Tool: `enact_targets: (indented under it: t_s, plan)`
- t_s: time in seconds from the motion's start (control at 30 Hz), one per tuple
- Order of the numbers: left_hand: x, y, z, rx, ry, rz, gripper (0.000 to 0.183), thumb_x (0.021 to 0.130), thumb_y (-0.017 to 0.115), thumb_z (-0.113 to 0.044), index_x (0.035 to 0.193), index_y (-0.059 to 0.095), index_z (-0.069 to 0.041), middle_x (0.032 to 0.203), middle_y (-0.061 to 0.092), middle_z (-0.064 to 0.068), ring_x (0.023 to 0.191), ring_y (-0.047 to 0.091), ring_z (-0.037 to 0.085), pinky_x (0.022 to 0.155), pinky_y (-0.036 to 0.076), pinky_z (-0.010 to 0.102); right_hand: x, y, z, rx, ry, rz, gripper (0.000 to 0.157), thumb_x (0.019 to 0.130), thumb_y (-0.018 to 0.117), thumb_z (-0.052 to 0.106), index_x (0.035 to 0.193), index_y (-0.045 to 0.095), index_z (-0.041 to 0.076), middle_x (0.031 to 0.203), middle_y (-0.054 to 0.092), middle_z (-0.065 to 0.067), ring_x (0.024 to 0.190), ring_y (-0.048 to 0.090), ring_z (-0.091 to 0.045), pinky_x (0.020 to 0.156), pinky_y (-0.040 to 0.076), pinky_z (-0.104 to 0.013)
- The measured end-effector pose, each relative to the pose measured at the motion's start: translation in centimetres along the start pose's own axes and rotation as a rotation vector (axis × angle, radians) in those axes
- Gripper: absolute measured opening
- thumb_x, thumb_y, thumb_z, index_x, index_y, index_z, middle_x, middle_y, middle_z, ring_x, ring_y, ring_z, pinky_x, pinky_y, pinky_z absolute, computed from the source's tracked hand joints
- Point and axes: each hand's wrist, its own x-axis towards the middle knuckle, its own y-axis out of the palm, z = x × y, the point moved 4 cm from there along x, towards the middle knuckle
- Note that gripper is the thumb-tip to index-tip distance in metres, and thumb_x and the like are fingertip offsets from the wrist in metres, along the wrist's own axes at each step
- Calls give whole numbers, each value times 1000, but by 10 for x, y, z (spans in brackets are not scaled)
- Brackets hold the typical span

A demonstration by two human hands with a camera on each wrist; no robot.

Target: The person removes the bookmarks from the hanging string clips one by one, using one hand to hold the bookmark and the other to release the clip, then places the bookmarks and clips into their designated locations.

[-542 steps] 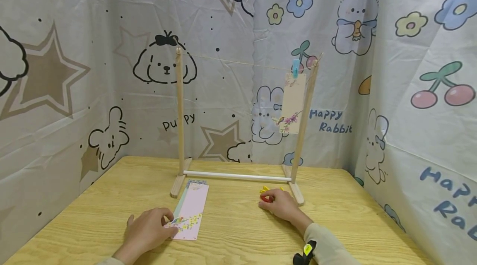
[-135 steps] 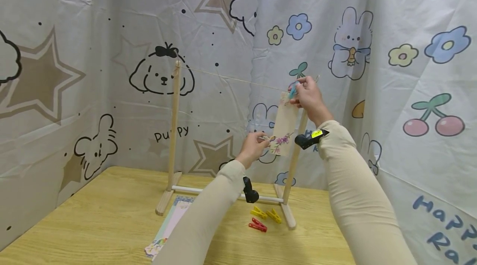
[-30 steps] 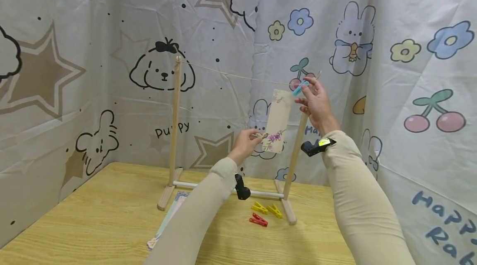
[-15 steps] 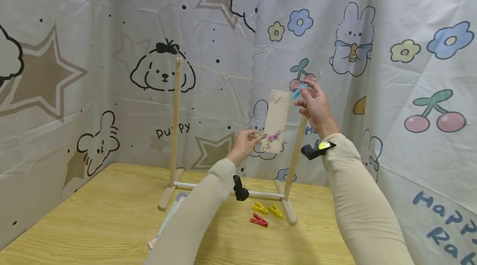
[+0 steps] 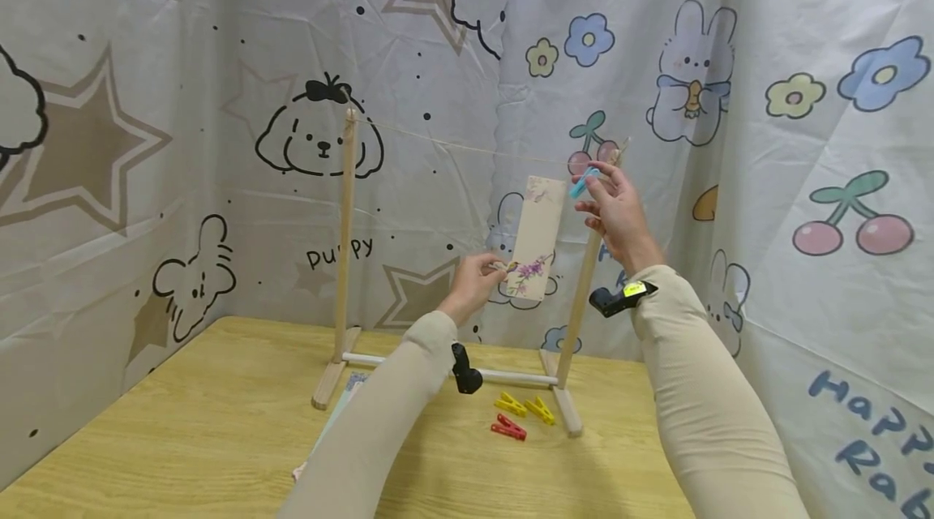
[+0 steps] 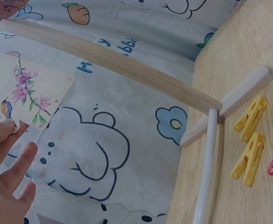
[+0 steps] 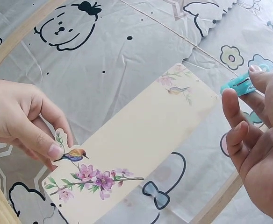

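Observation:
My left hand (image 5: 473, 284) pinches a cream bookmark (image 5: 536, 235) by its lower left edge, where a printed bird sticks out beside purple blossoms. The bookmark stands upright and slightly tilted, its top edge just below the string (image 5: 460, 147). In my right hand (image 5: 619, 207) a light blue clothespin (image 7: 243, 85) is pinched between thumb and fingers, close to the string and apart from the bookmark's upper right corner. The other right fingers are loosely bent, as the right wrist view shows. In the left wrist view, the bookmark's upper part is out of frame.
A wooden stand with a left post (image 5: 346, 243), a right post (image 5: 581, 308) and a white rod (image 5: 518, 378) carries the string. Yellow clothespins (image 5: 510, 404) and a red clothespin (image 5: 508, 427) lie near its right foot. My left sleeve mostly covers other bookmarks (image 5: 343, 405).
Earlier the bookmark hung from the string by the blue clothespin. The right hand has taken the clothespin off it; over the last second the left hand has drawn the bookmark slightly left.

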Motion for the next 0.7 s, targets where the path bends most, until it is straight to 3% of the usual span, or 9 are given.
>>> enact_targets:
  t_s: [0.1,0.23,0.4,0.5,0.6,0.7]
  plan:
    - [-2,0,1,-5,-8,-1,15,102,63,-3,114,73,1,104,74,14,107,68,36,78,49,37,-1,-1,-2,2,4,8,40,109,54,31,147,48,22,144,56,-14,77,65,-9,59,47,-18]
    - [-7,-1,2,22,-24,3,19,103,64,-7,118,72,-1,107,74,12,101,68,25,81,51,36,-4,-1,-3,-11,6,21,40,109,54,30,147,48,22,141,58,-13,77,65,-9,59,47,-18]
    - [-12,-5,5,12,-38,7,21,103,63,-7,121,71,-2,107,73,12,84,62,15,69,46,30,-8,1,-5,-19,8,39,39,109,53,30,147,48,21,140,58,-14,77,65,-9,58,47,-18]
    - [-15,-7,6,-2,-30,5,18,103,63,-6,118,72,-1,108,73,13,89,65,22,70,49,32,-9,4,-5,-15,11,53,38,109,53,29,146,49,21,140,58,-15,76,65,-10,57,47,-18]
    - [-17,-9,8,12,-21,1,17,103,63,-7,116,72,-1,110,73,13,106,68,29,82,54,38,-10,7,-6,-19,12,66,38,110,53,27,147,48,21,139,58,-14,77,65,-10,56,46,-18]
    - [-19,-11,8,14,-14,-2,17,103,63,-5,117,72,1,110,73,16,109,67,34,85,55,42,-12,9,-8,-40,10,78,39,110,53,28,148,47,20,140,58,-14,78,65,-11,57,46,-18]
